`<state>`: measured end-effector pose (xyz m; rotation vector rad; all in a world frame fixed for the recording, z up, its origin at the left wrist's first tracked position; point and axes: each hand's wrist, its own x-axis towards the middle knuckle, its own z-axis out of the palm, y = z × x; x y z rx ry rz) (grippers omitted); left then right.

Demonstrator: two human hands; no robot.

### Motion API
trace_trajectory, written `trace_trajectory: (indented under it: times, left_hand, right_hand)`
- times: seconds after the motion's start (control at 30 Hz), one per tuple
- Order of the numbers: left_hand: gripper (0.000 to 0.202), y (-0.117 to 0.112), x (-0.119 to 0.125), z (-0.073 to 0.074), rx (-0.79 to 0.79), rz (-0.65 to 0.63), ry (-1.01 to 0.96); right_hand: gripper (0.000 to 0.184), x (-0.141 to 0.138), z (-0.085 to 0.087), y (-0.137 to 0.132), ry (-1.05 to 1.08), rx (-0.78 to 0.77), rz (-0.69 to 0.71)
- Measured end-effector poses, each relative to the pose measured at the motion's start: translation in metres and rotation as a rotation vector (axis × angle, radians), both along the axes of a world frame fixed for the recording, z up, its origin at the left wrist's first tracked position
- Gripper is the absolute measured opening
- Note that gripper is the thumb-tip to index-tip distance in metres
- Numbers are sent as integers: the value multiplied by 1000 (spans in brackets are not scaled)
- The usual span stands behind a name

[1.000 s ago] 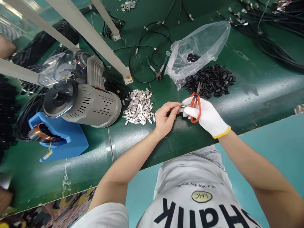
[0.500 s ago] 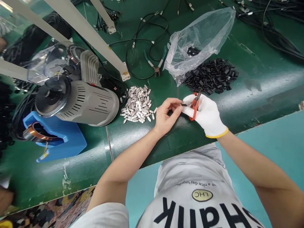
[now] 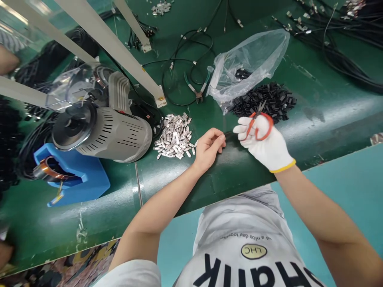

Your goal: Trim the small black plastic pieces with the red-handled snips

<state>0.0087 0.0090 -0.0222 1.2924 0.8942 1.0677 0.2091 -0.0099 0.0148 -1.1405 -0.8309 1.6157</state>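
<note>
Left hand (image 3: pixel 209 148) pinches a short dark piece (image 3: pixel 229 135) between thumb and fingertips, held out over the green bench (image 3: pixel 329 119); the piece is too small to identify with certainty. Right hand (image 3: pixel 265 139), white-gloved, is curled around orange-handled scissors (image 3: pixel 259 125), just beside the piece, blades pointing away from the body. Silver metal pieces (image 3: pixel 175 136) lie heaped left of the hands, black pieces (image 3: pixel 263 103) ahead, against a clear plastic bag (image 3: pixel 245 65); green-handled pliers (image 3: pixel 196 91) lie beyond.
</note>
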Motion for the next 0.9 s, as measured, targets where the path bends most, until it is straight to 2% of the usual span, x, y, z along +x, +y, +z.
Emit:
trace_trajectory:
  times: [0.07,0.2,0.27,0.37,0.47,0.53,0.63,0.7,0.77,0.83,0.9]
  left_hand:
    - [31,2,-1,-1,-24,6,-39]
    - [31,4,-1,-2,-50,16,-84]
    - [31,4,-1,-2,-37,13,-84]
    - [30,3,0,-3,-18,7,-81]
    - [30,3,0,-3,-2,12,-82]
    - [31,3,-1,-3,6,38,-78]
    - [32,3,-1,-3,23,106,-87]
    - [32,2,-2,-3,40,133,-93]
    - [32,0,-2,-2,54,134,-84]
    - [32,-4,-2,0,66,116,-59]
    - [31,-7,-2,1,104,71,-16]
  right_hand:
    - [57,12,5,2,124,-48,35]
    - [63,20,13,2,93,-48,65]
    - [50,17,16,1,104,-55,72]
    - [20,16,18,0,206,-72,7]
    - [12,19,14,-4,260,-71,-83]
    - [15,17,9,-7,217,-77,-75]
    - [30,4,3,-7,152,-82,30]
    - [39,-7,3,-1,145,-27,64]
    - [41,-13,8,5,93,90,-20]
    - [41,-11,18,8,-51,146,-65]
    - [40,-2,28,3,-294,140,73]
